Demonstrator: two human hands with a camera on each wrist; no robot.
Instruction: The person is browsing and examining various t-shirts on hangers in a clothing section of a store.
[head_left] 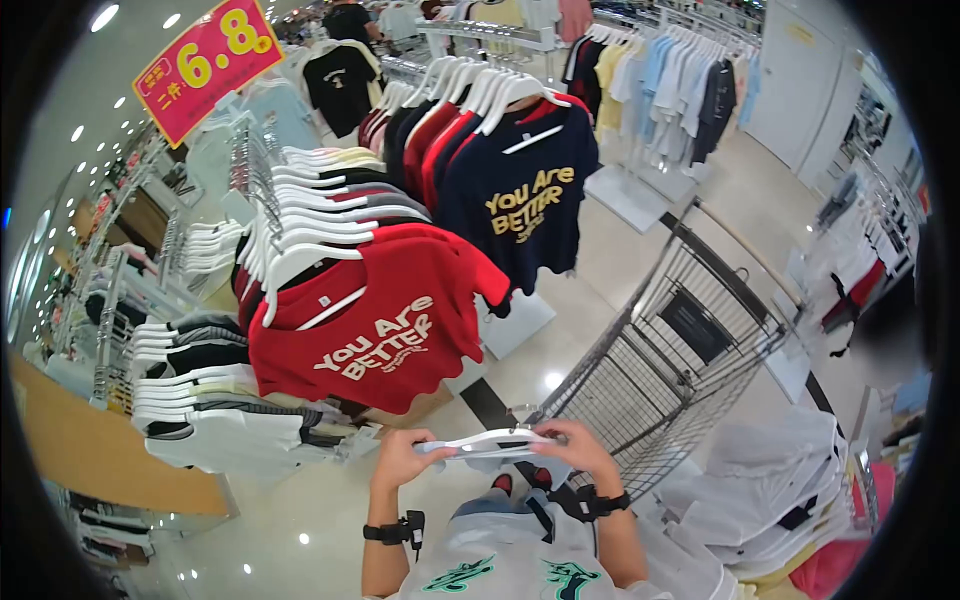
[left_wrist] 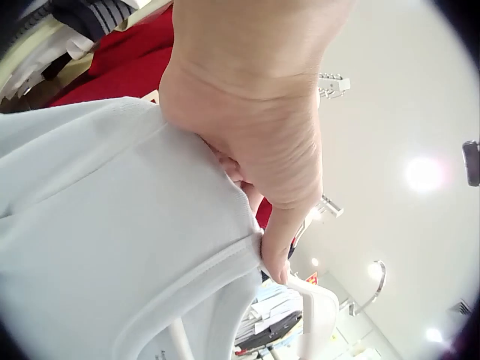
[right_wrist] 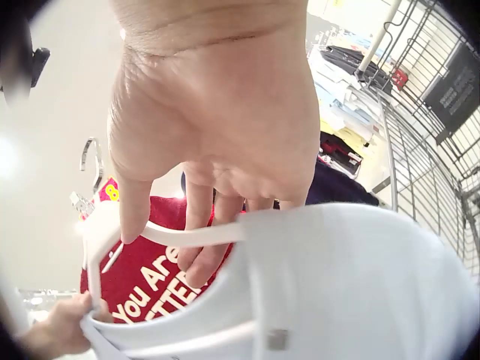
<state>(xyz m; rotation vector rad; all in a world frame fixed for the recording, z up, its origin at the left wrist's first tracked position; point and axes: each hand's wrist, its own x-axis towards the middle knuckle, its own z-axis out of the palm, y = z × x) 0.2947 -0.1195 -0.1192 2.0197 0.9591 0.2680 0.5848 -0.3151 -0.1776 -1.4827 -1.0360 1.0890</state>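
A light-coloured shirt [left_wrist: 150, 195] hangs on a white hanger [head_left: 500, 437] held level before the person's body. The left hand [head_left: 405, 457] grips one shoulder; in the left wrist view its thumb lies on the collar and hanger, the fingers behind the cloth. At the other side the right hand [head_left: 575, 447] holds the hanger; the right wrist view shows its thumb on one side of the white bar and curled fingers [right_wrist: 202, 262] behind it, next to the shirt's collar [right_wrist: 251, 277]. The metal hook stands up between both hands.
A rack with a red shirt [head_left: 380, 310] and a navy shirt [head_left: 515, 195] is ahead and left. A wire cart [head_left: 650, 370] stands ahead right. White garments [head_left: 760, 480] are piled at the lower right; a pink price sign [head_left: 208, 68] rises at upper left.
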